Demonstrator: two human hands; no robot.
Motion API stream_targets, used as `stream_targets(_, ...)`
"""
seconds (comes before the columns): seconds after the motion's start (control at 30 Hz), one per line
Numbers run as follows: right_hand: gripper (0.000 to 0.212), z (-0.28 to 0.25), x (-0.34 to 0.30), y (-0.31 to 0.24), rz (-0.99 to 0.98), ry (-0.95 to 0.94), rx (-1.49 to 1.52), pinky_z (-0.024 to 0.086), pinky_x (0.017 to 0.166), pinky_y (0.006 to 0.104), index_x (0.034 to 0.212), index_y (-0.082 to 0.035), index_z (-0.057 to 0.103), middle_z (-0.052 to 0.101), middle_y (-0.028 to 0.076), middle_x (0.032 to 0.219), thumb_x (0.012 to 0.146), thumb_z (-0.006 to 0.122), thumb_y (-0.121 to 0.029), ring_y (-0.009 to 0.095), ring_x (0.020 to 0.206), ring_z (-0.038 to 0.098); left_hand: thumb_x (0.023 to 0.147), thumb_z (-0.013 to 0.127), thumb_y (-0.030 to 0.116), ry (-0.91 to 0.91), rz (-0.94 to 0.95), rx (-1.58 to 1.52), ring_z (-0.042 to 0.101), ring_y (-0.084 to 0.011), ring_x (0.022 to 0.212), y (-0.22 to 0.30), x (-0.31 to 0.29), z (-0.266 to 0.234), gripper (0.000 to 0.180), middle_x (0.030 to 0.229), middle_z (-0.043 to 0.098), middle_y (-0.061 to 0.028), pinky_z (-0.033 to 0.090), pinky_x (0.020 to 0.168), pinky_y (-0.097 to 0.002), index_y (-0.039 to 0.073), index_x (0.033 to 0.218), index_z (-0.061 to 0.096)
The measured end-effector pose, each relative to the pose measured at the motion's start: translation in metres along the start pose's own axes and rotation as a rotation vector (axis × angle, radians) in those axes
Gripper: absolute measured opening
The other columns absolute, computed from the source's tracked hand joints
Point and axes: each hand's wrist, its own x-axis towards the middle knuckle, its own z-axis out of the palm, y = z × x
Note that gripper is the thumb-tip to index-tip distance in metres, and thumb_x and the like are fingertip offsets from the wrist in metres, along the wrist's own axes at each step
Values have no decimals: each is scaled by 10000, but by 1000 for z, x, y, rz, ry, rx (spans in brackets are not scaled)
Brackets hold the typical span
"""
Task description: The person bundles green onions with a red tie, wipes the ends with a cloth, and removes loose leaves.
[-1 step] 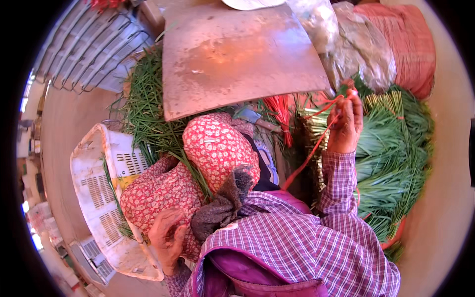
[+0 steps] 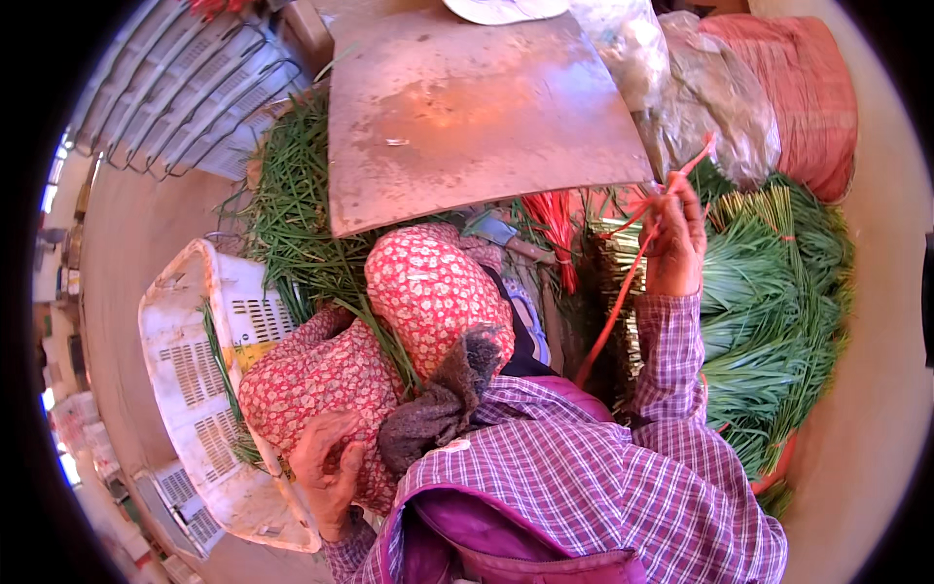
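Note:
My right hand (image 2: pixel 675 238) is raised beside the board's right corner, its fingers pinched on a red plastic string (image 2: pixel 616 304). One end of the string sticks up above the fingers, and a longer length trails down towards my lap. Over my left thigh, in red flowered trousers (image 2: pixel 326 384), my left hand (image 2: pixel 329 467) hangs with loosely curled fingers apart and nothing in them. Green leafy stalks, bundled and stacked (image 2: pixel 759 302), lie just right of my right hand, their pale cut ends facing me. A hank of red strings (image 2: pixel 556 229) hangs by the board's near edge.
A worn board (image 2: pixel 486 117) stands ahead of my knees. Loose green stalks (image 2: pixel 297 195) heap at its left, over a white plastic crate (image 2: pixel 195 380). Stacked crates (image 2: pixel 185 88) are far left. Clear plastic bags (image 2: pixel 715 102) and a red sack (image 2: pixel 798 97) sit far right.
A longer end of the red string now stands up above my right fingers, which have shifted slightly. My left hand stays where it was. The whole view has moved a little.

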Motion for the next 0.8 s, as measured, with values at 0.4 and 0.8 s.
stream_targets(0.4, 335, 122, -58, 7, 202, -661, -212, 404, 592, 184, 1253, -59, 543, 524, -33, 795, 920, 581, -46, 36, 651, 472, 892, 584, 84, 0, -65, -285, 630, -195, 940, 25, 51, 7, 245, 993, 675, -119, 470, 865, -300, -41, 1090, 659)
stream_targets(0.8, 242, 182, -126, 75, -101, -1179, -460, 509, 770, 376, 1057, -14, 655, 662, 168, 878, 874, 604, -164, 285, 837, 654, 984, 491, 281, 6, -61, -1192, 645, -231, 1010, -38, 120, 0, 441, 1090, 664, -162, 508, 882, -337, -48, 1279, 495)
